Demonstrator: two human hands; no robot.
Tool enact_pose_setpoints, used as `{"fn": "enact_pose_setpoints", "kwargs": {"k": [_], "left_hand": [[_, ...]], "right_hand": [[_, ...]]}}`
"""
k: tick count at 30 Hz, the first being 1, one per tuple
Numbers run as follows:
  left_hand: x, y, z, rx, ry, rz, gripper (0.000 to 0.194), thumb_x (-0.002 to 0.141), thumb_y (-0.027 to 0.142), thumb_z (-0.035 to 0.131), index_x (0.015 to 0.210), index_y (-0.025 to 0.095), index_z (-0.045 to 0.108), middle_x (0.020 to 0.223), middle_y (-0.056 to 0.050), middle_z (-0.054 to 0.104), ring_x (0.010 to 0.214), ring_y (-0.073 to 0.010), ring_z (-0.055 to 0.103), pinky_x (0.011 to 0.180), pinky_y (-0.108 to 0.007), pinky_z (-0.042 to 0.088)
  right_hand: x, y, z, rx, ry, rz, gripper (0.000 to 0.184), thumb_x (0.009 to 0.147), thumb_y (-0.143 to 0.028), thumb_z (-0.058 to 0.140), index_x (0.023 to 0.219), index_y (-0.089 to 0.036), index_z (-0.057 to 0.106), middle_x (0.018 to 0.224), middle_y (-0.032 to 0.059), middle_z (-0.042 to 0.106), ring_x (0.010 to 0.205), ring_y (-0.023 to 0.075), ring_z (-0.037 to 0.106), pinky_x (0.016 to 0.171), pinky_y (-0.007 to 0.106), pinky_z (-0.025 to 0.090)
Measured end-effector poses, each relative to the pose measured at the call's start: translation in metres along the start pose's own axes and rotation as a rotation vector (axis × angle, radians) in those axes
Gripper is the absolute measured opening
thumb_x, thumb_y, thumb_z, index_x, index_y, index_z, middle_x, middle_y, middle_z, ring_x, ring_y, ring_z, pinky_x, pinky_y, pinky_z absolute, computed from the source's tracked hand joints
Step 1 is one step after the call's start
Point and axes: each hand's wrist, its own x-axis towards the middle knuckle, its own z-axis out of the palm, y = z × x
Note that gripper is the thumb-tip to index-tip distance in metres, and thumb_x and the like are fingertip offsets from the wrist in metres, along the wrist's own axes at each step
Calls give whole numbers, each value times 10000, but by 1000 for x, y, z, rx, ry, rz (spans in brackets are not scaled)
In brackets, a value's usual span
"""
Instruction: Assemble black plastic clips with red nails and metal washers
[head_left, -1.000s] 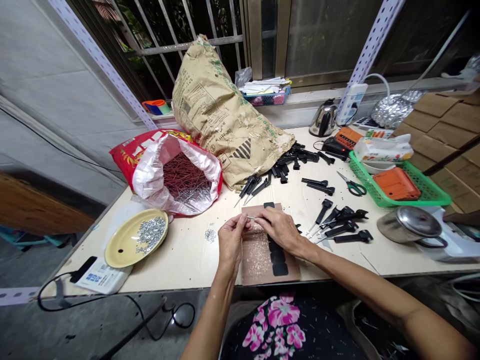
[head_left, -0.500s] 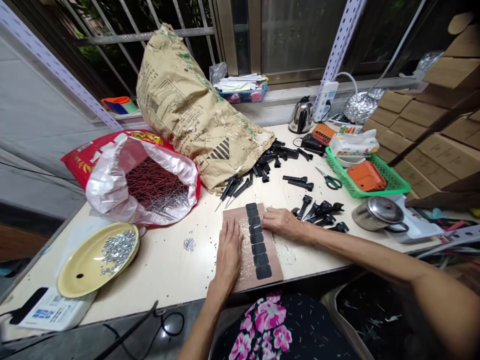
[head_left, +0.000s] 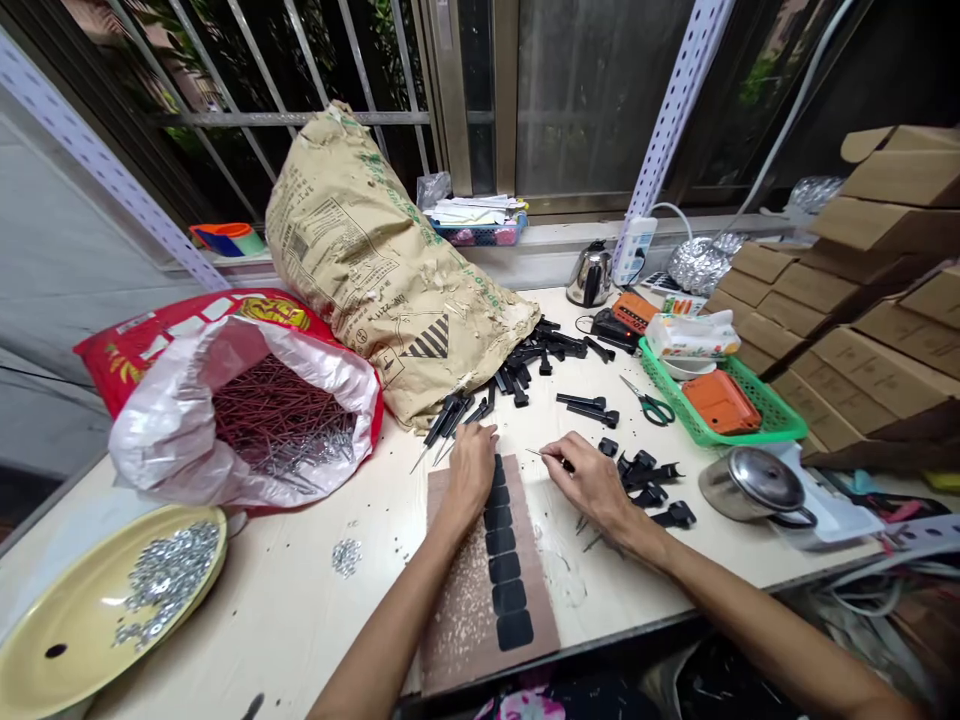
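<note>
Rod [head_left: 533,452] near mat [head_left: 452,625] (scissors [head_left: 654,406] beyond)

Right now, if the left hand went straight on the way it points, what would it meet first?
Likely the loose black parts by the paper bag's lower end, just beyond the left hand. Depth is unclear from this single view; it might pass above them.
</note>
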Motion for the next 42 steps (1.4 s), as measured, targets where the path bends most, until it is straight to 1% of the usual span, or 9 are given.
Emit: {"fn": "enact_pose_setpoints", "kwargs": {"k": [5, 9, 13, 18, 22, 26, 30, 35, 42], "left_hand": [[37, -11, 34, -118, -82, -62, 186, 770, 130, 493, 619, 181, 589, 758, -94, 548, 842, -256, 471, 780, -384, 381], [46, -14, 40, -246, -67, -104, 188, 726, 104, 513, 563, 190, 549, 745, -85, 561, 862, -247, 486, 800, -367, 377], [44, -8, 28, -431, -50, -169, 97, 734, 193, 578, 651, 180, 627, 743, -72, 609, 787, -222, 538, 748, -335, 411], [14, 14, 2, -746, -51, -333, 337, 768, 467, 583, 818, 144, 666, 731, -68, 646, 576, -158, 558, 556, -282, 449], [-14, 36, -17, -1078, 7, -476, 318, 696, 425, 700, 813, 130, 675, 757, -56, 653, 635, -138, 578, 631, -270, 479], [-26, 46, -30, -1144, 35, -475, 291, 714, 383, 703, 855, 129, 683, 751, -34, 654, 647, -115, 574, 661, -251, 480], [-28, 44, -36, -1142, 7, -463, 283, 716, 358, 711, 868, 122, 685, 756, -35, 665, 663, -112, 591, 682, -249, 495], [-27, 41, -38, -1274, -23, -577, 316, 639, 339, 774, 824, 103, 673, 740, -42, 667, 613, -100, 587, 639, -251, 523], [-31, 45, -39, -1295, 13, -542, 297, 670, 314, 759, 839, 90, 664, 735, -33, 661, 617, -89, 593, 617, -210, 522]], "right_hand": [[-11, 2, -21, 106, 78, 52, 152, 908, -220, 470, 963, -210, 611, 903, 50, 617, 848, 177, 604, 759, 301, 481], [-18, 6, -25, 147, 100, 84, 157, 920, -229, 459, 970, -210, 606, 898, 55, 618, 858, 186, 604, 767, 315, 484], [-11, 4, -24, 157, 118, 98, 149, 912, -234, 475, 951, -211, 617, 894, 52, 624, 854, 188, 608, 764, 315, 488], [6, -9, -17, 157, 104, 58, 171, 913, -220, 495, 1015, -219, 632, 934, 42, 630, 885, 171, 603, 798, 293, 478], [12, -23, -7, 141, 32, 0, 227, 919, -196, 486, 1086, -236, 633, 895, 32, 603, 835, 149, 587, 742, 256, 477], [10, -33, -4, 97, 16, -10, 240, 921, -209, 485, 1103, -248, 636, 867, 31, 578, 801, 147, 566, 706, 241, 474], [8, -36, -7, 49, -5, -38, 240, 922, -222, 490, 1109, -262, 635, 871, 26, 579, 810, 146, 563, 718, 238, 470], [6, -38, -10, 17, -5, -53, 236, 929, -231, 480, 1105, -245, 636, 885, 32, 587, 825, 142, 566, 736, 230, 465], [7, -46, -10, -55, 3, -76, 238, 939, -243, 467, 1110, -260, 631, 875, 30, 594, 803, 133, 571, 685, 215, 437]]}}
